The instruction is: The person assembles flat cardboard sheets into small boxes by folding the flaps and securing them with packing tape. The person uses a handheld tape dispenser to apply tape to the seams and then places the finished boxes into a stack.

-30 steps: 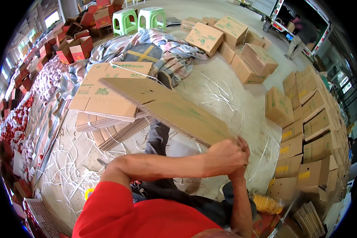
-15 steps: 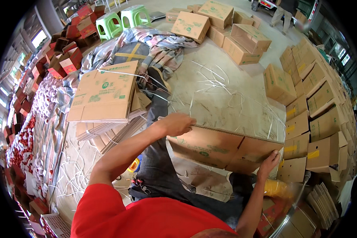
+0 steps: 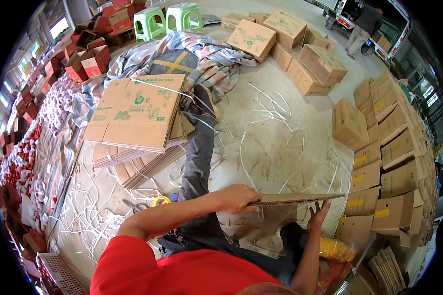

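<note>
A flat folded cardboard box point(image 3: 293, 198) is held out in front of me, seen nearly edge-on. My left hand point(image 3: 237, 198) is closed on its left end. Below its right end is my right hand point(image 3: 318, 216), fingers spread and fingertips against the cardboard, not wrapped round it. On my left lies a stack of flat cardboard boxes point(image 3: 138, 110) with green print, tied with white strapping. My outstretched leg runs beside that stack.
Loose white strapping point(image 3: 275, 115) litters the floor. Scissors point(image 3: 134, 205) and a yellow tape roll point(image 3: 161, 200) lie by my left arm. Rows of open boxes point(image 3: 364, 204) line the right; closed boxes point(image 3: 252, 38) and green stools point(image 3: 183, 17) stand ahead. A person point(image 3: 366, 29) is near a truck.
The cardboard has tipped from showing its broad printed side to nearly edge-on. My right hand's fingers have spread from their grip on its right end. My left hand has moved lower in view.
</note>
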Demonstrator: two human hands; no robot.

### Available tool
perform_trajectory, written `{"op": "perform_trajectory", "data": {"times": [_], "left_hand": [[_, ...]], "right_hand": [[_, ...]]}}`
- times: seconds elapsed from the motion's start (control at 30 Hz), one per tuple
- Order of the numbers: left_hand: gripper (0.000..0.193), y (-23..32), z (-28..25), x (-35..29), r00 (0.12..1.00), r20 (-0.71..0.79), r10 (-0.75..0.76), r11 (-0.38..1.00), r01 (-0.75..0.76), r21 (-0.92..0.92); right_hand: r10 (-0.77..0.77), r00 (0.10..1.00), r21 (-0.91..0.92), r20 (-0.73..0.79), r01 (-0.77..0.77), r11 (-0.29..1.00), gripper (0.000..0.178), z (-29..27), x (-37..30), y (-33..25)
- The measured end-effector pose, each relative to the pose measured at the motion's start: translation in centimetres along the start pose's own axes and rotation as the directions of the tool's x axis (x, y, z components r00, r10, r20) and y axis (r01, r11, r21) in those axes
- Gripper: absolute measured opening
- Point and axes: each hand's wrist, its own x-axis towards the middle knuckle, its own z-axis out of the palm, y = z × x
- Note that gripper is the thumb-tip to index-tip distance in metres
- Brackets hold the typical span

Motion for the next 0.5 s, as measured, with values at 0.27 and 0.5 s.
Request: {"op": "perform_trajectory", "data": {"times": [0.27,0.5], "left_hand": [[0.065,-0.8,1.3,-2.3,0.982,0.166,-0.093,0.912,0.151,-0.380],[0.064,0.5,0.4,-5.2,0.950,0.178,-0.257,0.819,0.311,-0.481]], "right_hand": [[-0.024,1.000,0.126,0.003,0.023,0.992,0.100,1.1,0.1,-1.1],[-0.165,0.982,0.172,0.096,0.147,0.974,0.080,-0.8,2.4,2.7]]}}
